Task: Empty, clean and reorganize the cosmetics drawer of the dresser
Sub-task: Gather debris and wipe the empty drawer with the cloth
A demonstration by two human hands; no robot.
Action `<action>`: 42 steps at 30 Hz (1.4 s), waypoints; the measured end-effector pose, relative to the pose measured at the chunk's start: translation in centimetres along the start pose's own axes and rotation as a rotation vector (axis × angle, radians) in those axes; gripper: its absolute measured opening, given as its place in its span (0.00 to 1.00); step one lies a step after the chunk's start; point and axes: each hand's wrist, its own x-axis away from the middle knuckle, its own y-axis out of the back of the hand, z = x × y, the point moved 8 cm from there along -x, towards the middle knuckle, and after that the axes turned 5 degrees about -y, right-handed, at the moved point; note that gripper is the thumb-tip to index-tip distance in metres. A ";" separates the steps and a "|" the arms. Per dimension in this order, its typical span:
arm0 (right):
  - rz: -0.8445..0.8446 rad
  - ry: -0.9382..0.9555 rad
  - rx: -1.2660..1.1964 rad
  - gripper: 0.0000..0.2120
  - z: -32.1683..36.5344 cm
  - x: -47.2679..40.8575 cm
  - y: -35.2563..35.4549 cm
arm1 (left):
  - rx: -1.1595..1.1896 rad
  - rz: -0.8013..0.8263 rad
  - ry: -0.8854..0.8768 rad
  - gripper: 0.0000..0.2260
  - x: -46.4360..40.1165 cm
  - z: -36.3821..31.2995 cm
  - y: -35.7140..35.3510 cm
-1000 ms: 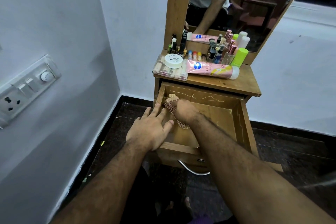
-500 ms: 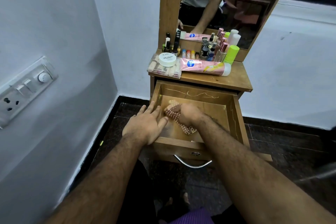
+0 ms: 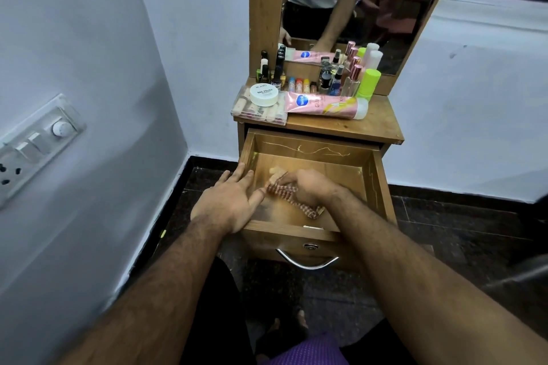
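Observation:
The wooden drawer (image 3: 376, 187) of the dresser stands pulled out, its inside bare except for a checked cloth (image 3: 292, 197). My right hand (image 3: 311, 187) presses down on that cloth on the drawer floor, fingers curled over it. My left hand (image 3: 229, 201) rests flat on the drawer's left wall, fingers straight. On the dresser top (image 3: 379, 124) lie a pink tube (image 3: 323, 104), a white nail polish remover jar (image 3: 263, 94) on a clear box (image 3: 255, 111), a green-capped bottle (image 3: 369, 83) and several small bottles (image 3: 299, 84).
A mirror (image 3: 355, 9) rises behind the dresser top. The white wall on the left carries a switch panel (image 3: 32, 145). Dark tiled floor (image 3: 459, 231) surrounds the dresser. A metal handle (image 3: 307, 262) hangs on the drawer front. A purple mat (image 3: 305, 350) lies at my feet.
My right hand has dragged the cloth from the drawer's back left toward the middle of the floor. My left hand stays on the left wall.

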 end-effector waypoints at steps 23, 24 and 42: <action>0.304 0.258 0.098 0.21 6.1 3.2 -3.2 | 0.122 -0.037 0.003 0.28 -0.1 0.2 -0.3; 0.328 0.273 0.103 0.22 6.0 3.6 -3.3 | 0.120 -0.038 0.006 0.28 0.0 0.2 -0.3; 0.024 -0.149 0.090 0.13 -4.9 4.9 -0.9 | -0.062 -0.002 -0.068 0.26 0.0 -0.4 -0.3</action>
